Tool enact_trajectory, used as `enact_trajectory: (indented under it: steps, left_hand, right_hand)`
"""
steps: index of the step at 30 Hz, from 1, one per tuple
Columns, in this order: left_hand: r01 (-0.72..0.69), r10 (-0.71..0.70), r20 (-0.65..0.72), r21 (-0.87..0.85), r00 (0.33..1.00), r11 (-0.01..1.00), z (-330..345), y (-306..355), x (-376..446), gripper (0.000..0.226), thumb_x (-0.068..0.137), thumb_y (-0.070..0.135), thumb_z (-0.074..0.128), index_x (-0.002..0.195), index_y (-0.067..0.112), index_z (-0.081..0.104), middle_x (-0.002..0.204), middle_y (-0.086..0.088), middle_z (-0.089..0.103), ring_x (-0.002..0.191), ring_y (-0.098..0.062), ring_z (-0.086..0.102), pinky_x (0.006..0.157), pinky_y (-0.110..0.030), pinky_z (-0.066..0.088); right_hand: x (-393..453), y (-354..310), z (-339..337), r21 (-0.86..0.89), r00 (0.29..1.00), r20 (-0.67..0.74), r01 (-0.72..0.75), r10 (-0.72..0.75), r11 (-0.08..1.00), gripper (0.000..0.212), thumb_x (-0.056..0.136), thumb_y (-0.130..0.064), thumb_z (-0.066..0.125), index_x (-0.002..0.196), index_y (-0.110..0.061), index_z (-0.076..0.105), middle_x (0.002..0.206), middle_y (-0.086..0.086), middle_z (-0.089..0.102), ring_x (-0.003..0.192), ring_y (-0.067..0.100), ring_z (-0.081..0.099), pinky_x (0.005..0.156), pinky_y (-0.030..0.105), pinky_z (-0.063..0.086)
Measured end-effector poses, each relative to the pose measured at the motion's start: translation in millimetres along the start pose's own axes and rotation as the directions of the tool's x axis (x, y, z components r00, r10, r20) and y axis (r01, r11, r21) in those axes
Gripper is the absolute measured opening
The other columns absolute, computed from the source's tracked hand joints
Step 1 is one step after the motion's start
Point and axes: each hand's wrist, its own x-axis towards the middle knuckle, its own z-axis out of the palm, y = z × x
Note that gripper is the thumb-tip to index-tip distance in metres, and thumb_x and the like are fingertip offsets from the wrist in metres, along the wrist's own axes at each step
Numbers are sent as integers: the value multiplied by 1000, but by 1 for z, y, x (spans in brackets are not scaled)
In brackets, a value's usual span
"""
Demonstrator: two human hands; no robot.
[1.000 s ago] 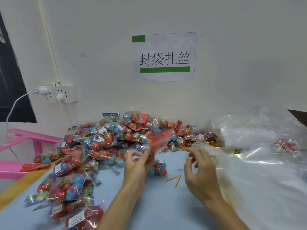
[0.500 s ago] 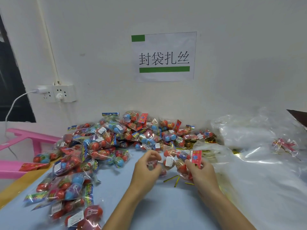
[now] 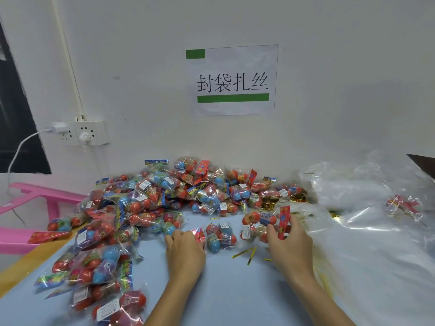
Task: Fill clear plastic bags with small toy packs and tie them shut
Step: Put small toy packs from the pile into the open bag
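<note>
A big heap of small toy packs (image 3: 164,198), clear wrappers with red and blue egg shapes, covers the back and left of the light blue table (image 3: 226,290). My right hand (image 3: 289,243) grips a toy pack (image 3: 259,222) by its red header card, low over the table. My left hand (image 3: 186,250) lies palm down on the table, its fingertips against another pack (image 3: 219,236) with a blue egg. Clear plastic bags (image 3: 367,227) are piled at the right. Gold twist ties (image 3: 247,252) lie between my hands.
A white wall with a paper sign (image 3: 233,81) stands right behind the heap. A power strip (image 3: 80,132) with plugs hangs at the left. A pink plastic stool (image 3: 30,203) stands beyond the table's left edge. One filled bag (image 3: 402,205) rests on the plastic pile at the far right.
Both hands have come down from a raised position to the table. The right hand has taken hold of a pack by its red card; the left has moved left and flattened beside another pack.
</note>
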Motion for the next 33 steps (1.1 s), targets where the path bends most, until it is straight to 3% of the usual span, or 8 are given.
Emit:
enact_trajectory:
  steps: [7, 11, 16, 19, 23, 26, 29, 33]
  left_hand:
    - [58, -144, -116, -543, 983, 838, -13, 10, -2, 8, 94, 17, 65, 87, 14, 66, 84, -2, 70, 78, -17, 64, 71, -35, 54]
    - [-238, 1, -374, -587, 927, 774, -27, 25, -15, 20, 92, 9, 65, 85, 26, 58, 78, 11, 69, 68, 0, 64, 54, -21, 50]
    - [-534, 357, -446, -375, 821, 758, -12, 41, -38, 17, 94, 17, 66, 105, 28, 58, 78, 4, 73, 67, -17, 70, 59, -41, 57]
    - [-631, 502, -439, -222, 745, 743, -3, 50, -51, 34, 89, 23, 73, 121, 26, 60, 83, 5, 76, 68, -17, 71, 55, -34, 58]
    - [-705, 598, -432, -140, 676, 696, -3, 53, -52, 22, 81, 23, 79, 101, 29, 71, 80, 9, 69, 73, -10, 64, 57, -26, 55]
    - [-777, 701, -351, -150, 620, 612, -1, 52, -53, 10, 87, 32, 66, 97, 32, 68, 83, 13, 61, 88, -5, 50, 65, -25, 53]
    - [-805, 759, -269, -206, 593, 556, -1, 53, -55, 14, 88, 40, 57, 91, 28, 65, 87, 15, 64, 97, -4, 49, 73, -29, 53]
    - [-699, 687, -255, -506, 680, 504, -3, 53, -55, 21, 87, 33, 63, 102, 23, 75, 105, 14, 72, 103, 1, 62, 89, -23, 53]
  right_hand:
    - [2, -1, 1, 165, 980, 131, -172, 151, 971, 20, 96, -21, 63, 99, -36, 51, 94, 0, 65, 79, 24, 73, 71, 47, 62]
    - [2, -2, 4, 134, 958, 175, -253, 228, 958, 18, 98, -22, 61, 116, -19, 60, 99, 4, 69, 86, 23, 72, 79, 44, 61]
    - [-8, -5, 16, 127, 929, 292, -273, 227, 954, 24, 101, -14, 49, 116, -19, 67, 107, 1, 73, 102, 23, 69, 96, 49, 54]
    - [-11, -3, 24, 182, 887, 376, -353, 266, 918, 23, 105, -26, 47, 118, -19, 65, 109, 5, 73, 104, 24, 68, 98, 49, 52]
    - [-9, -5, 19, 470, 791, 542, -564, 282, 679, 37, 95, -49, 58, 96, -17, 78, 85, 4, 75, 69, 16, 69, 65, 33, 55]
    - [-7, -7, 15, 527, 785, 566, -579, 252, 622, 45, 80, -50, 75, 99, -9, 78, 88, 13, 75, 72, 26, 73, 62, 36, 59]
    - [-7, -5, 16, 505, 807, 482, -574, 341, 645, 41, 87, -32, 76, 106, 5, 72, 104, 28, 72, 98, 42, 71, 93, 56, 56]
    - [-1, 2, 12, 448, 833, 310, -553, 457, 703, 18, 98, -12, 60, 97, 0, 73, 96, 25, 74, 91, 39, 72, 90, 61, 55]
